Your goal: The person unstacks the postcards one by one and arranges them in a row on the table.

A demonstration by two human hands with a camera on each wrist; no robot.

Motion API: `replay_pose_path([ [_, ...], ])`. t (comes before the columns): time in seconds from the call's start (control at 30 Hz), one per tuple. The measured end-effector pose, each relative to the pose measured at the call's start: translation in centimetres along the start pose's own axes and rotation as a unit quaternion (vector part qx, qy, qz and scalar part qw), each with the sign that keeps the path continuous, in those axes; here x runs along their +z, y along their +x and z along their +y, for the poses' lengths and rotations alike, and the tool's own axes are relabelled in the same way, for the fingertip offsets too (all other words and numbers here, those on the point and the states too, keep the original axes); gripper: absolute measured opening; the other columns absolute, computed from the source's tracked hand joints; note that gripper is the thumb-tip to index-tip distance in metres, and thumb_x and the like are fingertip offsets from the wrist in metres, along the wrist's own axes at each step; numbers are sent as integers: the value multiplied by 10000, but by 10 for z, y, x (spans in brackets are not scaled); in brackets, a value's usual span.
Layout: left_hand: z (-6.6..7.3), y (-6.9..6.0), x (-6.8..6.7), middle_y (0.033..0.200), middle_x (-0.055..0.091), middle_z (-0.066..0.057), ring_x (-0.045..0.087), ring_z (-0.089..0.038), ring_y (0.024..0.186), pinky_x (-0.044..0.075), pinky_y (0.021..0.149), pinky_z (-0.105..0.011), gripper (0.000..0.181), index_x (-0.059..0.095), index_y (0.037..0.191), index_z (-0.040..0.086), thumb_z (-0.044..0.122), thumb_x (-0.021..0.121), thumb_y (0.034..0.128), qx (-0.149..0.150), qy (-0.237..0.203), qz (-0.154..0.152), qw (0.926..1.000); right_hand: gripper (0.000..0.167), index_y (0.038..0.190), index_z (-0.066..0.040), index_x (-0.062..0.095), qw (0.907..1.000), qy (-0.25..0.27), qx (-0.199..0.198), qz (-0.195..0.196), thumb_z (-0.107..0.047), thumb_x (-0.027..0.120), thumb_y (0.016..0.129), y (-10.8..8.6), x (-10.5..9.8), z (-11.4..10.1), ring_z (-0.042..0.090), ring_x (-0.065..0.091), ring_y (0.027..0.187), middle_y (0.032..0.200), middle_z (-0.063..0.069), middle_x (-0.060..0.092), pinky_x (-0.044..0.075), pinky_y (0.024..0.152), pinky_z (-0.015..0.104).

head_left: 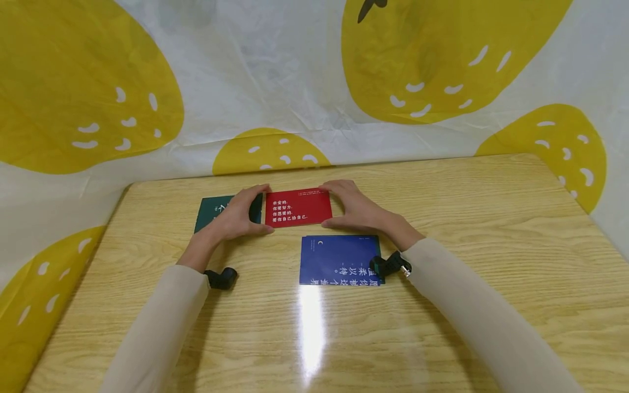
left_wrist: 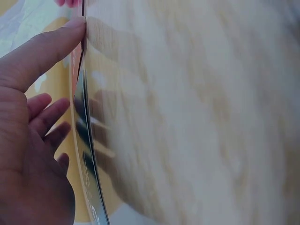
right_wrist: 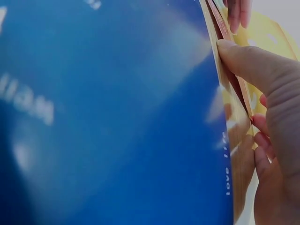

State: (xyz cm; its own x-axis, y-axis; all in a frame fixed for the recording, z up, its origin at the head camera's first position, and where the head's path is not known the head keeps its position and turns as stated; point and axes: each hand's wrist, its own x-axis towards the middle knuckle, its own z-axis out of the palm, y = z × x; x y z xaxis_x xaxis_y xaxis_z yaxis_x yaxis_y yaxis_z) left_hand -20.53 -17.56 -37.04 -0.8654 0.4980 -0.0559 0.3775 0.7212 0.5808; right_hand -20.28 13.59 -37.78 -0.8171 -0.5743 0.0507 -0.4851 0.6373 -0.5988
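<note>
A red card (head_left: 301,206) with white writing lies on the wooden table between the two hands. My left hand (head_left: 233,215) spans its left end, thumb at the near corner and a fingertip at the far corner. At the right end, my right hand (head_left: 356,207) grips it in the same way, thumb on the near edge and fingers at the far one. A dark green card (head_left: 210,208) lies to the left, partly hidden under my left hand. Nearer to me is a blue card (head_left: 334,254) with white writing; a green edge peeks out beneath it.
The wooden table (head_left: 255,333) reaches back to a white cloth (head_left: 275,82) printed with yellow fruit. Black wrist mounts (head_left: 223,278) sit on both sleeves, and the right one overlaps the blue card in the head view.
</note>
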Motion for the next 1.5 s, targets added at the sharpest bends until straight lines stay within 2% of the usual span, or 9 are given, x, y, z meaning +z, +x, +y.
replay_pose_path([
  [0.2,0,0,0,1477,363,-97,259,-307,1354,187,1108,-547,965,279,1493,59,291,820,728,111,16,56,9999,828,1456,-120,381,10000,-9,11,11,-357,779,770,0,1,0,259,220,1363,1477,88,330,255,1098,468],
  [0.57,1,0,0,1498,344,-56,232,-286,1374,196,1107,-548,952,263,1508,115,284,810,747,-122,-70,2,9999,827,1460,-133,384,10000,-13,83,6,-371,778,772,-1,0,-1,261,211,1369,1487,91,313,262,1096,471],
  [1.5,2,0,-1,1521,296,-86,198,-311,1391,203,1100,-567,962,251,1516,135,289,809,747,-216,-38,-69,9997,837,1458,-133,384,10000,-19,-4,3,-378,784,764,-2,-1,-1,267,223,1357,1469,98,333,272,1087,475],
])
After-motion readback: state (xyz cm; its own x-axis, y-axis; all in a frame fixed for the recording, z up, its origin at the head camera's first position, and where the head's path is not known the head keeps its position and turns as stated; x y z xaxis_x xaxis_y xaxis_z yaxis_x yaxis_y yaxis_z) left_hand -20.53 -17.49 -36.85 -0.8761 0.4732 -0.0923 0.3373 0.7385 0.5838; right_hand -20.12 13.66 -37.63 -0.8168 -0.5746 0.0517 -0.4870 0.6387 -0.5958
